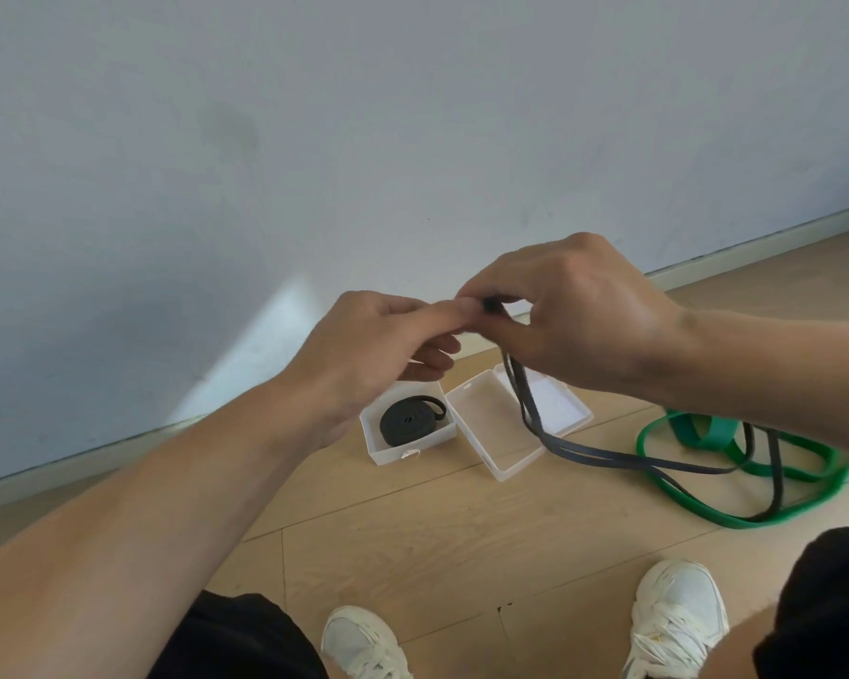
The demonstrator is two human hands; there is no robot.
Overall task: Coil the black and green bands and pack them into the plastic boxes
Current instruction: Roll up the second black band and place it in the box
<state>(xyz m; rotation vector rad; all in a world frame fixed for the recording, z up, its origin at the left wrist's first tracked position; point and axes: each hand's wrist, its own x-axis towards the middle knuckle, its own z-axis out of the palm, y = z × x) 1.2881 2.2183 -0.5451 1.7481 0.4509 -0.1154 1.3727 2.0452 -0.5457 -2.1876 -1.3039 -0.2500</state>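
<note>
Both my hands are raised above the floor, fingertips meeting. My right hand [574,311] pinches the folded end of a black band [609,460], and my left hand [388,340] pinches the same end from the other side. The band hangs down in two strands and trails right across the floor, over a green band [697,428] lying loose there. A small plastic box [388,453] on the floor holds a coiled black band [409,423]. Beside it an open empty plastic box [481,428] lies with its lid [567,409] flat to the right.
A grey wall with a white skirting board [756,245] runs close behind the boxes. The floor is light wood planks. My two white shoes [675,615] and dark-clad knees are at the bottom edge.
</note>
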